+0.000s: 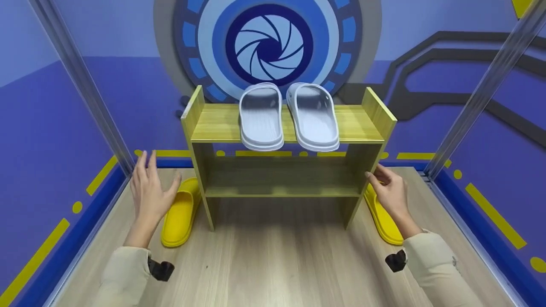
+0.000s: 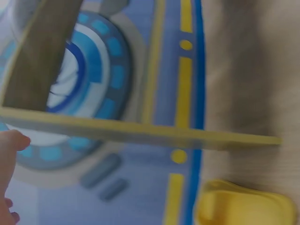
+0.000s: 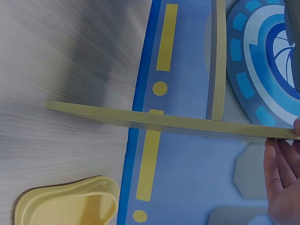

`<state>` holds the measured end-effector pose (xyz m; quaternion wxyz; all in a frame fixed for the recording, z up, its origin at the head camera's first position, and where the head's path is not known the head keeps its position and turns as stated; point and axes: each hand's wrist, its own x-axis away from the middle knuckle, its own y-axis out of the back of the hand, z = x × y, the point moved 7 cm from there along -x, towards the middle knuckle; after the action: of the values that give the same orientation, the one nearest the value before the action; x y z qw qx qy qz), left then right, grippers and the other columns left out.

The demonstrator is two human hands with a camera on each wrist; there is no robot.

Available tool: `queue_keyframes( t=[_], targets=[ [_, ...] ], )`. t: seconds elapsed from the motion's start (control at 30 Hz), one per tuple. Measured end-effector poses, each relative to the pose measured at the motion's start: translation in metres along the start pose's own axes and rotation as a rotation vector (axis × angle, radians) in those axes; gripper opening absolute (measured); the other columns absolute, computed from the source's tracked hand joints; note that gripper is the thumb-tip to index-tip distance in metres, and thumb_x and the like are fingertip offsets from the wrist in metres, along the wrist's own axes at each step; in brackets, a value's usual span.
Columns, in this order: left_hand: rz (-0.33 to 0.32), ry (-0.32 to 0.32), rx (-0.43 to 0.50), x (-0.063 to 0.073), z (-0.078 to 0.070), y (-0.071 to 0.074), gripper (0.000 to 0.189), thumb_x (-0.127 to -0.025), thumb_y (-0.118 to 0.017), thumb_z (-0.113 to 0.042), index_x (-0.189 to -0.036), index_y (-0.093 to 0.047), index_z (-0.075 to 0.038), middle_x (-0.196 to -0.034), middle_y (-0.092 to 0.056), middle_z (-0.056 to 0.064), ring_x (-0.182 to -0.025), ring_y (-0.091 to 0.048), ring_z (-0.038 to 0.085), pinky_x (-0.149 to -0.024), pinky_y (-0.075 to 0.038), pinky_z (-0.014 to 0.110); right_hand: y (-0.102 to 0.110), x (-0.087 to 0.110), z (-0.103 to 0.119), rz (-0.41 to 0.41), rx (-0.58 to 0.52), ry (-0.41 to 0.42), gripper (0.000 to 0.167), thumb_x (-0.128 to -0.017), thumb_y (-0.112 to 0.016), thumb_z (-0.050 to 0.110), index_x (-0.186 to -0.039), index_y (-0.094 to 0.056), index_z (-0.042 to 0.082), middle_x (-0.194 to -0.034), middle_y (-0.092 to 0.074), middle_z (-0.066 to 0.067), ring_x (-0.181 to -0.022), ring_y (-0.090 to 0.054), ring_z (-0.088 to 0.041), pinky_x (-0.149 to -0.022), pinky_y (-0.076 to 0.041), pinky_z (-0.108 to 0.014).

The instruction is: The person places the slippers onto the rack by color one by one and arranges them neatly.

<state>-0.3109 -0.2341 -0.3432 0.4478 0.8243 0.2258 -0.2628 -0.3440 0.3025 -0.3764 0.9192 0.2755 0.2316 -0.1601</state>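
Shoe rack [image 1: 217, 123], wooden, two shelves: one, standing upright on the desk [image 1: 264, 273] between my hands.
Pale grey slippers [image 1: 315, 121]: two, side by side on the top shelf, heels towards me and jutting past its front edge.
Yellow slippers: one [image 1: 179, 219] beside the rack's left side, another [image 1: 386, 221] beside its right, partly behind my forearm.
Left hand [image 1: 151, 192]: mine, open, fingers spread, near the rack's left panel.
Right hand [image 1: 390, 192]: mine, thumb and fingers pinching the edge of the right panel.
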Motion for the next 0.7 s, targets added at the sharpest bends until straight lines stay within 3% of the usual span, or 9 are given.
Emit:
queue_keyframes(
  t=[0.37, 0.7],
  targets=[
    [0.287, 0.197, -0.077, 0.049, 0.061, -0.059, 0.085, -0.079, -0.064, -0.03, -0.139, -0.013, 0.0, -0.139, -0.007, 0.028, -0.124, -0.01, 0.046, -0.093, -0.008, 0.062, -0.001, 0.0, 0.0, 0.016, 0.012, -0.002, 0.042, -0.084, -0.06, 0.027, -0.119, -0.056, 0.005, -0.1, -0.062, -0.007, -0.085, -0.059, -0.015, -0.074, -0.047, -0.025],
    [0.442, 0.344, -0.101, 0.072, 0.095, -0.085, 0.092, -0.078, -0.064, -0.034, -0.139, -0.005, 0.001, -0.138, 0.001, 0.032, -0.123, -0.003, 0.048, -0.09, -0.005, 0.066, 0.0, 0.0, 0.001, 0.012, 0.006, 0.006, 0.041, -0.084, -0.06, 0.027, -0.119, -0.056, 0.005, -0.099, -0.063, -0.007, -0.084, -0.059, -0.014, -0.072, -0.047, -0.022]
  ],
)
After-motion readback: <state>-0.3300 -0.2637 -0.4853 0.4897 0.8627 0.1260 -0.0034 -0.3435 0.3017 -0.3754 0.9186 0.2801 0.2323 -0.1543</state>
